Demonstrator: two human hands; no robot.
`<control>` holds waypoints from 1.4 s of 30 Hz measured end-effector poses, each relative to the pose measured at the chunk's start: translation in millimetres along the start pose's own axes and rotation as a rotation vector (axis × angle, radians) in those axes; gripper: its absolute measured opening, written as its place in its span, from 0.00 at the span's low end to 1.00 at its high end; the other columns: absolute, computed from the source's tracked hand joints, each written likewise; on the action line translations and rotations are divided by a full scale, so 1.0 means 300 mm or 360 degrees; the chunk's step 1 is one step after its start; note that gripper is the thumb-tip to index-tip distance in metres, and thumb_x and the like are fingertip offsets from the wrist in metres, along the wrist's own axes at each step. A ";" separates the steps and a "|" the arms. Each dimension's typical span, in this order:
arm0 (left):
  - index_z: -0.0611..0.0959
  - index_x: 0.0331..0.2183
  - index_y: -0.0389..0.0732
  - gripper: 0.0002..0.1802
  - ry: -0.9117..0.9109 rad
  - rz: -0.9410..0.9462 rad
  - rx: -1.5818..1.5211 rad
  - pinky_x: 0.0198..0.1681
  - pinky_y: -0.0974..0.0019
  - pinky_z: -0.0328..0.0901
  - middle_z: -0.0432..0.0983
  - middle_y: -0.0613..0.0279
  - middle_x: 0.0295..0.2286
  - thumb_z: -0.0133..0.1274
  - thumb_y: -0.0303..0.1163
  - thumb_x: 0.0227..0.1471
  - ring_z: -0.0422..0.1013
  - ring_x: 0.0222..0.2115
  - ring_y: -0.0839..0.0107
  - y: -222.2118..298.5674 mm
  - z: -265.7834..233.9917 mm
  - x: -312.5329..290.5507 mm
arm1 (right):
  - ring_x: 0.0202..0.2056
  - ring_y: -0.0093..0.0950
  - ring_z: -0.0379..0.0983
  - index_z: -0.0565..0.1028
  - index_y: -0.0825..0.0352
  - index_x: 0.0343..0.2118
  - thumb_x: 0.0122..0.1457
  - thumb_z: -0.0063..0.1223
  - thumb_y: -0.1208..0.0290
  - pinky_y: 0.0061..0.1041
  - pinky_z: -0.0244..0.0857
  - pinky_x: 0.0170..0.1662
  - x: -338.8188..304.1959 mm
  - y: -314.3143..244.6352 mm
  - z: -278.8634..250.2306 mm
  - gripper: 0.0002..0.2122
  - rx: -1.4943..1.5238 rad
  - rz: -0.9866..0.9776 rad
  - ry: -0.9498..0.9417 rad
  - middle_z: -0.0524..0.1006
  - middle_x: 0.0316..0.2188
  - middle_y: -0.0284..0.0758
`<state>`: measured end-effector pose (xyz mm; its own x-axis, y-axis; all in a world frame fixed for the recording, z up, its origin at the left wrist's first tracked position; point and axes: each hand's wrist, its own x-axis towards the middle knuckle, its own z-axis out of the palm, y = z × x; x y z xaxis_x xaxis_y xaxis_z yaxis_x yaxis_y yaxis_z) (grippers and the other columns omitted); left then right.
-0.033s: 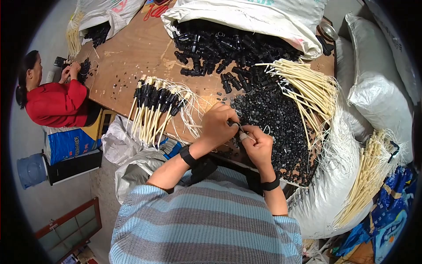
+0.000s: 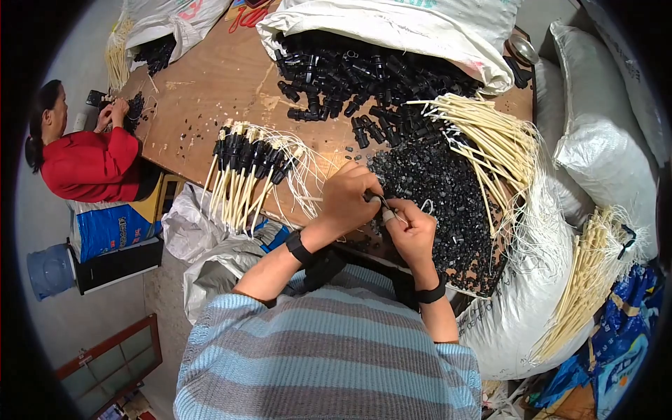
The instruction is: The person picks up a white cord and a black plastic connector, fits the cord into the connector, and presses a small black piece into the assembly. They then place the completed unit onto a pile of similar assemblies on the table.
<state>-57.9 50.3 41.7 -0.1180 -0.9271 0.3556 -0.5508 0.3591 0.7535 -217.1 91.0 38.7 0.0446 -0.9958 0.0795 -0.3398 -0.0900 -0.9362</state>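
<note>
My left hand (image 2: 352, 198) is closed in a pinch, and a pale stick (image 2: 311, 199) juts out from its left side. Facing it, almost fingertip to fingertip, my right hand (image 2: 413, 229) is closed on a thin white cord (image 2: 428, 206), which loops out above the fingers. White wrapping covers part of a right-hand digit. A small dark piece shows between the two hands, mostly hidden by fingers. Just beyond them spreads a heap of small black parts (image 2: 441, 189). To the left lies a bundle of pale sticks with black fittings (image 2: 245, 157) and trailing white cords.
Larger black fittings (image 2: 336, 77) spill from a white sack (image 2: 392, 21) at the far side of the wooden table (image 2: 203, 84). Plain corded sticks (image 2: 490, 136) lie to the right, near full sacks (image 2: 602, 105). A person in red (image 2: 94, 164) works at the far left.
The white cord loop beside my right hand has shifted slightly to the right. Both hands have barely moved and keep their pinch.
</note>
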 end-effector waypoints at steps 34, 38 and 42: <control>0.82 0.39 0.42 0.20 -0.0412 -0.0206 0.0402 0.35 0.64 0.71 0.80 0.55 0.34 0.55 0.24 0.37 0.77 0.32 0.57 -0.063 -0.121 0.008 | 0.31 0.28 0.75 0.76 0.70 0.29 0.53 0.58 0.80 0.22 0.67 0.33 0.004 -0.003 -0.277 0.02 -0.0781 -0.0524 0.0494 0.78 0.34 0.38; 0.83 0.38 0.43 0.21 -0.0366 -0.0109 0.0271 0.33 0.65 0.71 0.81 0.56 0.34 0.54 0.22 0.37 0.77 0.30 0.59 -0.031 -0.122 0.025 | 0.28 0.26 0.72 0.76 0.70 0.28 0.54 0.57 0.81 0.20 0.64 0.29 -0.014 0.029 -0.285 0.01 -0.0797 -0.0468 0.0652 0.78 0.32 0.38; 0.82 0.39 0.43 0.20 -0.0418 -0.0199 0.0280 0.33 0.65 0.71 0.80 0.55 0.33 0.54 0.22 0.38 0.77 0.31 0.59 -0.012 -0.146 0.042 | 0.27 0.19 0.69 0.76 0.70 0.28 0.53 0.55 0.82 0.18 0.60 0.26 -0.032 0.013 -0.270 0.01 -0.0445 -0.0233 0.0399 0.77 0.32 0.34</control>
<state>-21.2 42.1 67.6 -0.2369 -0.9669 0.0949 -0.7059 0.2384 0.6670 -295.0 98.9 62.1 -0.1071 -0.9419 0.3185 -0.5909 -0.1973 -0.7823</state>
